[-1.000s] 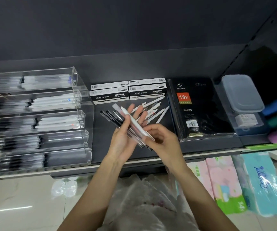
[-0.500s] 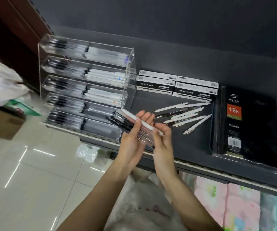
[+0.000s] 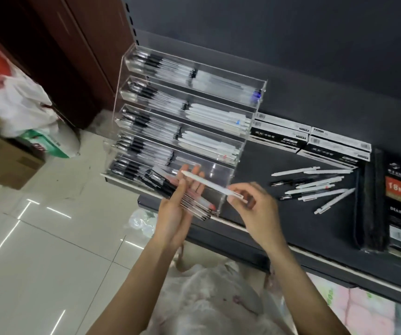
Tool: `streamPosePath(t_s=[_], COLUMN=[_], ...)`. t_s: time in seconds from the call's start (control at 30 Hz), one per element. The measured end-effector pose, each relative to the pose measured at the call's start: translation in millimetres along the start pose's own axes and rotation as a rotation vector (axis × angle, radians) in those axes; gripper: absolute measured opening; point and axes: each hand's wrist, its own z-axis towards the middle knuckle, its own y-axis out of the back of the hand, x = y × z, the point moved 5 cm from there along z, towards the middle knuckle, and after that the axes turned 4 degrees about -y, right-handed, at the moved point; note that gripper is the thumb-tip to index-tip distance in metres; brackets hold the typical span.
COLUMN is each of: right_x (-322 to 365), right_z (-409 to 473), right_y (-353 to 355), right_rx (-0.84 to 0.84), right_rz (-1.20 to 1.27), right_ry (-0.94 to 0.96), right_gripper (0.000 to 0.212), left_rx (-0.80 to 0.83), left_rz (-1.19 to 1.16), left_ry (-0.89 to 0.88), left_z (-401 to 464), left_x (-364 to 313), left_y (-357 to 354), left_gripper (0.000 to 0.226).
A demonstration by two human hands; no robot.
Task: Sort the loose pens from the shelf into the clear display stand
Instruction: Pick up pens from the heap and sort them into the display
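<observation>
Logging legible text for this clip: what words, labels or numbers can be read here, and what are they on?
"18K": orange label on the black diary.
"DIARY": white print lower on the same cover.
Barcode sticker on the diary: too small to read.
Pen boxes: barcodes and white characters, blurred, unreadable.
Green and white bag on the floor: red print, blurred.

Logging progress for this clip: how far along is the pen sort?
Done: the clear acrylic tiered display stand already holds rows of pens in all its tiers. In hand: the left hand grips a bundle of clear black-grip pens, and the right hand pinches one white pen in front of the bottom tier. Left: a scatter of loose white and black pens on the dark shelf.
</observation>
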Motion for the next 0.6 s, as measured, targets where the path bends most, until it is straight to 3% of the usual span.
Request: streamPosePath(t_s=[0.17,0.27,0.37,0.47,0.6], right_x=[34,40,34,37,58], right_z=[20,26,36,42,40], right_y=[-6,-33,-54,-63,-42], right_rx=[-0.253,-0.319,-0.322,-0.346,-0.515], right_rz=[-0.291,-0.675,-0.868,-0.918,-0.760], right_ry=[0.162,0.192,0.154,0.147,0.119], right_gripper=[0.013,0.016,0.019,0.017,0.015], left_rx=[-0.035,-0.068,-0.053,-0.031,-0.018], left_rz=[-0.022,-0.058,-0.107,-0.118,-0.111], left_ry=[0.032,0.081,0.139,0.182,0.241], left_z=[39,53,62,68,72], left_x=[-45,-58,-67,-72,-76], left_y=[44,69,82,85,86], left_gripper=[0.026,0.025,0.024,0.020,0.022])
